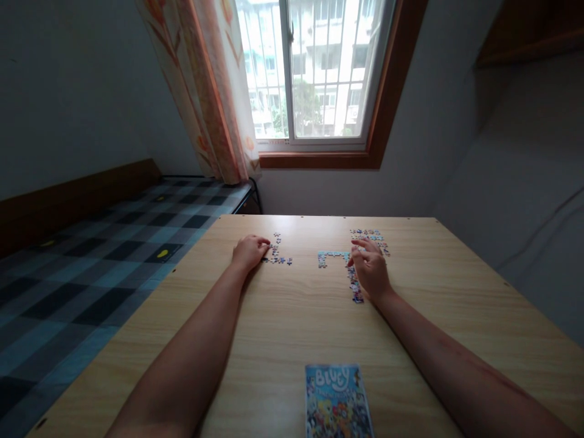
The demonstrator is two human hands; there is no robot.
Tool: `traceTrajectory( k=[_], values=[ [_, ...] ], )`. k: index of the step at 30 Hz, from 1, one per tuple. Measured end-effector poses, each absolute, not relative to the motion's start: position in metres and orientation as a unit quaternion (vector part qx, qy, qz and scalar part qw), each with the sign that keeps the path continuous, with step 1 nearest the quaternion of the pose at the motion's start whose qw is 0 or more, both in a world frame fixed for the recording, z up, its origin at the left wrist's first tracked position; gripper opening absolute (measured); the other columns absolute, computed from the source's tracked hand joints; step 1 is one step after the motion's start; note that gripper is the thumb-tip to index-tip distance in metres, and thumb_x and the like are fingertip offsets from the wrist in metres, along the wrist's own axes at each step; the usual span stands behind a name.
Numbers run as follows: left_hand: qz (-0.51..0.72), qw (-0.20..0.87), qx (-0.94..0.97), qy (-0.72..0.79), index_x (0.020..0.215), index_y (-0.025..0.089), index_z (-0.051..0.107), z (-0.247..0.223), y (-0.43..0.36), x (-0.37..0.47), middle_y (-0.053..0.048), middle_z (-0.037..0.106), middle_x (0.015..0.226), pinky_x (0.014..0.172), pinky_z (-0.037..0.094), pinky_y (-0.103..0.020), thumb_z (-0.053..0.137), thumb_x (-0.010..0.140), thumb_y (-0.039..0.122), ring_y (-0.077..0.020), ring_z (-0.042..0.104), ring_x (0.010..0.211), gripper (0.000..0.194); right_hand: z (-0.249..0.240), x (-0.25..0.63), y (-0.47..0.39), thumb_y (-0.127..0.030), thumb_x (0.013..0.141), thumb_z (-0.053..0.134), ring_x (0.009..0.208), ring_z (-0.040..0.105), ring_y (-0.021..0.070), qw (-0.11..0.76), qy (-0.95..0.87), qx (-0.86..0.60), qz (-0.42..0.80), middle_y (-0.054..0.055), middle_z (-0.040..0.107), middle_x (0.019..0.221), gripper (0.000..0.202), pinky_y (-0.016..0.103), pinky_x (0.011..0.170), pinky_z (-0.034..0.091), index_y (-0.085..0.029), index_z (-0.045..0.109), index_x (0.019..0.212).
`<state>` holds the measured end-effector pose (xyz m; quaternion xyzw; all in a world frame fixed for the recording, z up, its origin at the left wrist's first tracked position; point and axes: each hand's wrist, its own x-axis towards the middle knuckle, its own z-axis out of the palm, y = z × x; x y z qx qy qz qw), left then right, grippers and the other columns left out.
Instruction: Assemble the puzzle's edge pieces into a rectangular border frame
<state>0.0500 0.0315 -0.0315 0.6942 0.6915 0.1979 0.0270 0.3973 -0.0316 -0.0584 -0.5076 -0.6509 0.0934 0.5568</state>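
Note:
My left hand (249, 252) rests on the table at the left edge of a scattered group of small jigsaw pieces (283, 261). Its fingers are bent and close together, with the tips at the pieces; whatever lies under them is hidden. Over a partly joined puzzle border (335, 253) is my right hand (370, 267), its fingers bent but apart. Those fingertips are at the border's corner, where a strip of joined pieces (354, 289) runs toward me. No piece shows between them. More loose jigsaw pieces (374, 234) lie just beyond this hand.
A puzzle box (338, 401) marked "Bluey" lies at the near edge of the view on the wooden table (283, 328). To the left stands a bed with a checked cover (114, 267). Behind the table are a curtain (210, 91) and a barred window (328, 79).

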Motion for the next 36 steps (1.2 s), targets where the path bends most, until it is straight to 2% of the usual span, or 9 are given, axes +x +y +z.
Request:
traceTrajectory(
  k=[6, 14, 18, 21, 24, 28, 30, 33, 36],
  values=[
    [0.186, 0.016, 0.699, 0.690, 0.095, 0.027, 0.077, -0.033, 0.035, 0.046, -0.008, 0.070, 0.105, 0.091, 0.045, -0.034, 0.062, 0.084, 0.037, -0.0255, 0.062, 0.102, 0.021, -0.059, 0.398, -0.032, -0.042, 0.094, 0.048, 0.123, 0.054, 0.0289, 0.553, -0.655, -0.507, 0.091, 0.008, 0.072, 0.110, 0.050, 0.054, 0.114, 0.032, -0.025, 0.065, 0.050],
    [0.331, 0.134, 0.644, 0.677, 0.085, 0.019, 0.070, -0.043, 0.037, 0.033, -0.005, 0.072, 0.081, 0.067, 0.047, -0.028, 0.066, 0.078, 0.038, -0.0185, 0.064, 0.073, 0.021, -0.060, 0.398, -0.031, -0.043, 0.094, 0.049, 0.122, 0.054, 0.0288, 0.563, -0.648, -0.502, 0.104, 0.008, 0.072, 0.111, 0.050, 0.054, 0.113, 0.032, -0.025, 0.065, 0.050],
    [0.462, 0.145, 0.592, 0.644, 0.098, 0.016, 0.071, -0.044, 0.038, 0.034, -0.007, 0.074, 0.089, 0.069, 0.049, -0.025, 0.064, 0.079, 0.036, -0.0167, 0.065, 0.076, 0.029, -0.061, 0.398, -0.031, -0.042, 0.094, 0.048, 0.122, 0.054, 0.0297, 0.555, -0.662, -0.496, 0.088, 0.008, 0.072, 0.111, 0.050, 0.055, 0.113, 0.032, -0.025, 0.064, 0.050],
    [0.494, 0.108, 0.580, 0.639, 0.111, 0.017, 0.072, -0.029, 0.030, 0.051, -0.007, 0.075, 0.090, 0.067, 0.049, -0.025, 0.061, 0.082, 0.035, -0.0161, 0.065, 0.073, 0.036, -0.059, 0.397, -0.033, -0.039, 0.094, 0.048, 0.125, 0.052, 0.0289, 0.546, -0.677, -0.489, 0.065, 0.007, 0.072, 0.111, 0.048, 0.054, 0.113, 0.032, -0.024, 0.064, 0.050],
    [0.507, 0.082, 0.613, 0.600, 0.103, 0.018, 0.076, -0.005, 0.012, 0.091, -0.006, 0.076, 0.087, 0.069, 0.050, -0.027, 0.062, 0.083, 0.036, -0.0154, 0.064, 0.070, 0.030, -0.055, 0.395, -0.037, -0.036, 0.093, 0.050, 0.127, 0.051, 0.0284, 0.529, -0.697, -0.483, 0.042, 0.005, 0.072, 0.111, 0.044, 0.052, 0.113, 0.034, -0.024, 0.065, 0.054],
    [0.514, 0.190, 0.668, 0.504, 0.092, 0.016, 0.075, 0.006, -0.014, 0.159, -0.006, 0.075, 0.081, 0.066, 0.052, -0.025, 0.067, 0.080, 0.031, -0.0142, 0.067, 0.068, 0.021, -0.049, 0.395, -0.044, -0.033, 0.088, 0.058, 0.127, 0.051, 0.0283, 0.519, -0.721, -0.459, 0.021, 0.007, 0.072, 0.113, 0.018, 0.051, 0.113, 0.034, -0.025, 0.074, 0.085],
    [0.473, 0.255, 0.685, 0.492, 0.090, 0.016, 0.074, -0.002, -0.025, 0.184, -0.004, 0.074, 0.075, 0.060, 0.052, -0.024, 0.067, 0.080, 0.027, -0.0129, 0.066, 0.062, 0.017, -0.047, 0.395, -0.046, -0.032, 0.086, 0.063, 0.129, 0.050, 0.0282, 0.503, -0.738, -0.449, 0.025, 0.005, 0.072, 0.115, 0.017, 0.052, 0.115, 0.031, -0.027, 0.074, 0.098],
    [0.450, 0.338, 0.663, 0.495, 0.090, 0.016, 0.071, -0.021, -0.037, 0.203, -0.005, 0.074, 0.074, 0.052, 0.050, -0.022, 0.064, 0.082, 0.025, -0.0138, 0.068, 0.062, 0.015, -0.046, 0.394, -0.047, -0.033, 0.085, 0.066, 0.130, 0.050, 0.0280, 0.469, -0.766, -0.439, 0.032, 0.001, 0.072, 0.115, 0.014, 0.053, 0.117, 0.023, -0.031, 0.074, 0.097],
    [0.471, 0.388, 0.618, 0.495, 0.090, 0.015, 0.068, -0.035, -0.041, 0.206, -0.006, 0.074, 0.077, 0.048, 0.048, -0.021, 0.063, 0.082, 0.025, -0.0163, 0.071, 0.065, 0.014, -0.047, 0.394, -0.046, -0.035, 0.086, 0.068, 0.122, 0.055, 0.0272, 0.442, -0.792, -0.419, 0.039, 0.000, 0.074, 0.110, 0.014, 0.052, 0.117, 0.023, -0.032, 0.074, 0.097]
  ],
)
